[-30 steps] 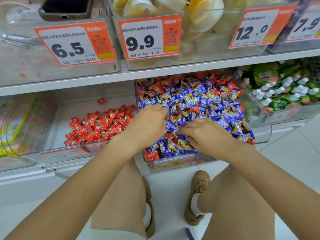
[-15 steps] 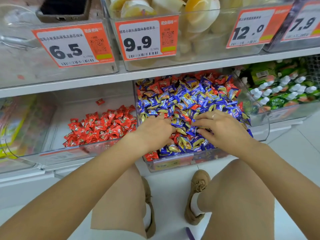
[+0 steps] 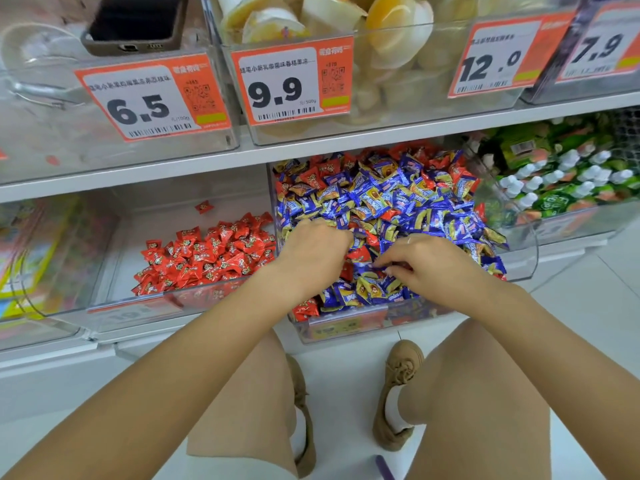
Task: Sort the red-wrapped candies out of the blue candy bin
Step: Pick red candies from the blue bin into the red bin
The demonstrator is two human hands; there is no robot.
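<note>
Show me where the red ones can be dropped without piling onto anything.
Bare floor shows in the left bin: behind the red candy pile, around the lone red candy, and left of the pile toward the side wall. The blue candy bin is packed wall to wall, with the left hand and right hand in it.

bare arms, ring on right hand (image 3: 427,263), beige shorts (image 3: 249,403), tan lace-up shoes (image 3: 398,386), white socks (image 3: 393,412)
</note>
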